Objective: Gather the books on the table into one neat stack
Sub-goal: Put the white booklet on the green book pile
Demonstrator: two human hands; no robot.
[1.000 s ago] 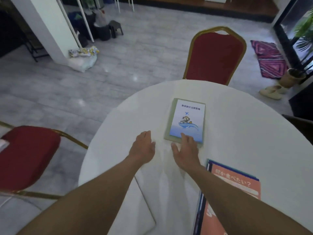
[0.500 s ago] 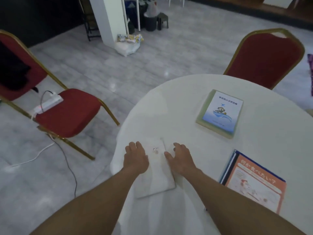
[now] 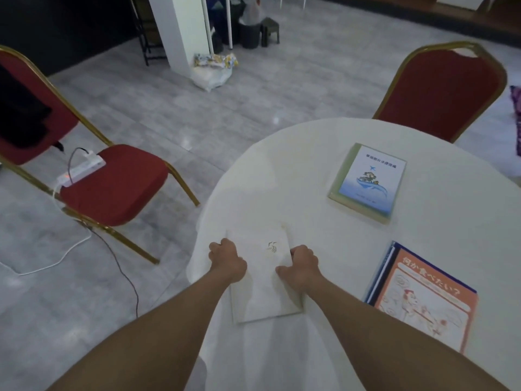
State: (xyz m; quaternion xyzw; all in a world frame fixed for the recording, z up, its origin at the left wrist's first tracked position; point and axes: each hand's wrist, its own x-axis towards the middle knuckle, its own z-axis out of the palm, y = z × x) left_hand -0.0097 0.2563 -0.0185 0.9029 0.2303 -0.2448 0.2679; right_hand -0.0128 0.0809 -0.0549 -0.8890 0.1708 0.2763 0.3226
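Both hands, the left hand and the right hand, clasp the long edges of the white book near the table edge, likely to lift it, while the blue book and orange book lie apart to the right, nothing between.

Single head-worn wide-angle view, looking forward and steeply down from above the near edge of the round table. Both forearms enter from the bottom. Table fills the right half, floor and a chair the left. No second view, so nothing overlaps.
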